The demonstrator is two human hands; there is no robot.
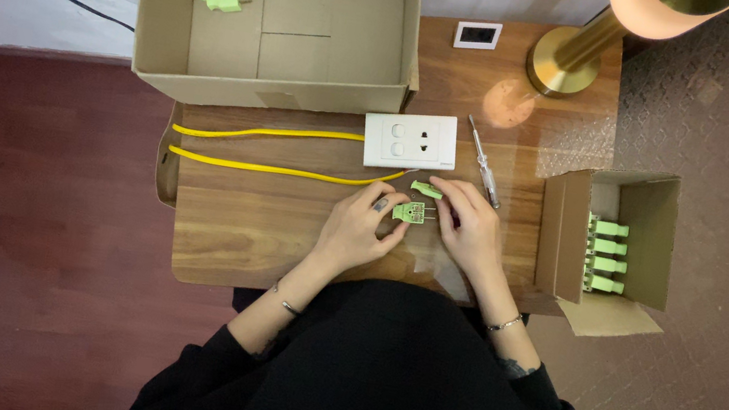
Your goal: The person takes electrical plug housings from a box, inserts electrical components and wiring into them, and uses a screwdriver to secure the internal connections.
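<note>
Head view: both hands over the worktop [224, 232] middle. Left hand [359, 229] and right hand [470, 227] have fingers clamped on an opened green plug [409, 211], prongs showing. A loose green cover [426, 190] lies just above it, beside the yellow cable [273, 168] end. Screwdriver [484, 164] near the white socket [410, 141]. Judged step: wiring the opened plug. Next move likely calls for steady pinch and fine alignment.

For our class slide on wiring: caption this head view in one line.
Both hands, left hand and right hand, hold an opened green plug above a wooden table.
</note>
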